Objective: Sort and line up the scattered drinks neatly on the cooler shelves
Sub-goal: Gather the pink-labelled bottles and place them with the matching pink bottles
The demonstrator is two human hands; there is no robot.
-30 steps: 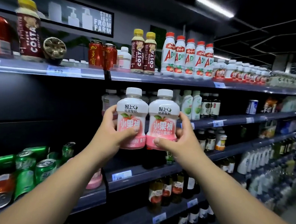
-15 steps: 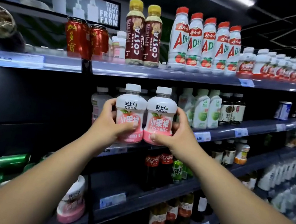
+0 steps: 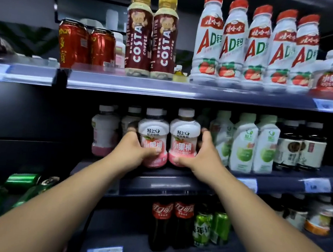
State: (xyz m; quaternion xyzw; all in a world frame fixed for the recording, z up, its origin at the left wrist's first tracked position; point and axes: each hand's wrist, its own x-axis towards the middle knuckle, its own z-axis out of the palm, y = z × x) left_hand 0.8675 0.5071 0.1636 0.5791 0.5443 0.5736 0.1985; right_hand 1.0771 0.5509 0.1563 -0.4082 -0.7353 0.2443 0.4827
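小果桶 bottles (image 3: 152, 138), one tight in left hand (image 3: 133, 149), one in right hand (image 3: 201, 151) (costa coffee (image 3: 138, 35) overhead)

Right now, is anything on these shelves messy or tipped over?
Yes. The green cans at the lower left lie tipped on their sides in a jumble, unlike the upright cola bottles nearby.

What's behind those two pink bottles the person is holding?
Behind the left pink bottle a white-capped bottle peeks out, and a pink-bottomed bottle stands further left. Whatever is directly behind the right pink bottle is covered by it.
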